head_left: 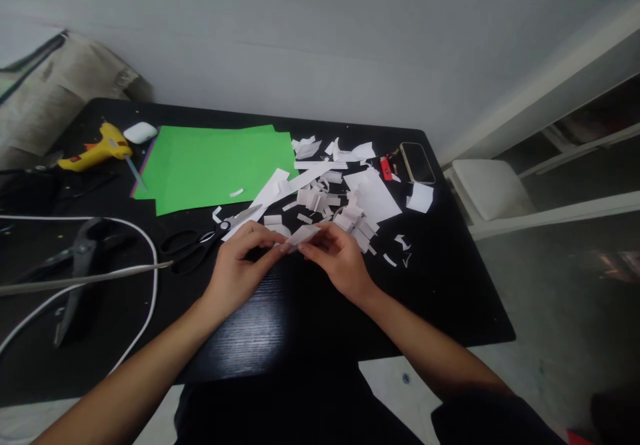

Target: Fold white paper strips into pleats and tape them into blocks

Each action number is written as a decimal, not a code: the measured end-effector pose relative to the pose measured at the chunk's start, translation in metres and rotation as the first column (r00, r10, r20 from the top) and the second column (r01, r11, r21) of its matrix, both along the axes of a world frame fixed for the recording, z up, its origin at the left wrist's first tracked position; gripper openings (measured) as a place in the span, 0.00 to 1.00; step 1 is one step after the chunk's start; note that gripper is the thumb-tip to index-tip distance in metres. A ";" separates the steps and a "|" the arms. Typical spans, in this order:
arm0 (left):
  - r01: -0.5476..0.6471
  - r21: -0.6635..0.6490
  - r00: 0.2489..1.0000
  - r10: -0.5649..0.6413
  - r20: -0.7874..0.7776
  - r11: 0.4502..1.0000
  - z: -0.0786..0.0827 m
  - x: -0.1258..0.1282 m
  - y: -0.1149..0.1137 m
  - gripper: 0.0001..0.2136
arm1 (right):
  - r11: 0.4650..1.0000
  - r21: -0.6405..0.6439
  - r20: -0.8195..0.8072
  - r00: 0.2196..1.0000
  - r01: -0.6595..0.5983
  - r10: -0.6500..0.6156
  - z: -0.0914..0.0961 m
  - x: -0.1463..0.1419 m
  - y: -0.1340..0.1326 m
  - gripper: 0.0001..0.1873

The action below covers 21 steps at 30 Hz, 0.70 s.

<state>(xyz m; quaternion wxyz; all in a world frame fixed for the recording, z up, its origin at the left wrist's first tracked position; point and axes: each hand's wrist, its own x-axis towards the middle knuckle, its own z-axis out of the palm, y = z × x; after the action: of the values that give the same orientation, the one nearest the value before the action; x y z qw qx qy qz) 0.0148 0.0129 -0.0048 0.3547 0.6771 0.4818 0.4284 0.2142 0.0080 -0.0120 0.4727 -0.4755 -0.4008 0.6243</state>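
Note:
Between my two hands is a small piece of white paper [303, 234], held above the near part of the black table. My left hand [245, 255] pinches its left end between thumb and fingers. The right end is gripped by my right hand [340, 255], thumb in front. Just beyond my hands lie many white paper scraps and small folded paper pieces [315, 200]. Black-handled scissors [197, 244] rest to the left of my left hand, blades partly among white paper strips [280, 190]. A larger white sheet [375, 195] lies behind my right hand.
Green sheets [215, 165] cover the back left of the table [440, 298]. A yellow glue gun [103, 148], white cable [154, 285] and dark pliers-like tool [80, 272] lie left. A red lighter [385, 168] and phone [417, 163] lie back right, near a white stool [493, 188].

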 end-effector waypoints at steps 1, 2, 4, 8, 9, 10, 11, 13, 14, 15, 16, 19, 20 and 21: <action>-0.012 -0.004 1.000 0.012 -0.014 1.000 -0.001 0.000 -0.001 0.04 | 1.000 0.004 0.012 1.000 -0.001 0.001 -0.001 0.000 0.000 0.22; -0.015 -0.013 1.000 0.015 -0.023 1.000 -0.002 -0.001 -0.002 0.04 | 1.000 0.000 0.016 1.000 -0.013 0.013 -0.001 0.000 0.000 0.22; -0.012 -0.030 0.999 0.011 -0.031 0.999 -0.003 -0.001 -0.004 0.05 | 0.998 -0.021 -0.003 0.998 -0.056 0.055 -0.002 0.000 0.000 0.21; 0.014 -0.053 1.000 -0.015 -0.024 0.998 -0.002 -0.001 -0.005 0.06 | 0.997 0.011 -0.056 0.995 -0.077 0.078 -0.001 0.001 0.001 0.18; 0.021 -0.070 1.000 -0.022 -0.007 0.997 -0.001 -0.001 -0.005 0.07 | 0.997 0.029 -0.052 0.996 -0.072 0.074 0.000 0.001 0.001 0.16; 0.031 -0.093 0.999 -0.030 0.018 0.995 0.000 0.000 -0.005 0.07 | 0.997 0.045 -0.038 0.997 -0.067 0.069 0.000 0.002 0.001 0.15; 0.044 -0.120 0.998 -0.038 0.051 0.992 0.001 0.001 -0.005 0.07 | 0.997 0.055 -0.016 0.998 -0.061 0.062 0.001 0.002 0.001 0.14; 0.069 -0.173 0.992 -0.049 0.118 0.982 0.003 0.003 -0.004 0.08 | 0.997 0.059 0.033 0.998 -0.053 0.051 0.002 0.002 0.000 0.13; 0.072 -0.190 0.989 -0.045 0.141 0.979 0.004 0.004 -0.004 0.08 | 0.997 0.054 0.047 0.998 -0.049 0.046 0.003 0.002 0.000 0.13; 0.066 -0.200 0.987 -0.035 0.154 0.978 0.005 0.005 -0.004 0.07 | 0.998 0.046 0.051 0.998 -0.045 0.043 0.003 0.001 0.000 0.14; 0.052 -0.204 0.987 -0.020 0.157 0.978 0.005 0.006 -0.004 0.07 | 0.998 0.038 0.048 0.998 -0.046 0.044 0.003 0.001 -0.001 0.14; 0.010 -0.198 0.985 0.025 0.172 0.980 0.004 0.008 -0.004 0.08 | 0.998 0.033 0.020 0.998 -0.052 0.052 0.002 -0.001 -0.002 0.15; 0.007 -0.200 0.982 0.031 0.185 0.980 0.004 0.008 -0.005 0.08 | 0.998 0.034 0.016 0.998 -0.057 0.056 0.002 -0.001 -0.002 0.15; 0.009 -0.204 0.979 0.032 0.200 0.979 0.003 0.009 -0.005 0.09 | 0.997 0.035 0.017 0.998 -0.062 0.061 0.002 -0.001 -0.002 0.15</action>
<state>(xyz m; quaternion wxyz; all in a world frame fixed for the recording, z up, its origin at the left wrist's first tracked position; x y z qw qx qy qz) 0.0235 0.0082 -0.0020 0.4671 0.5872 0.4885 0.4454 0.2133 0.0062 -0.0102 0.4583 -0.4595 -0.4302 0.6275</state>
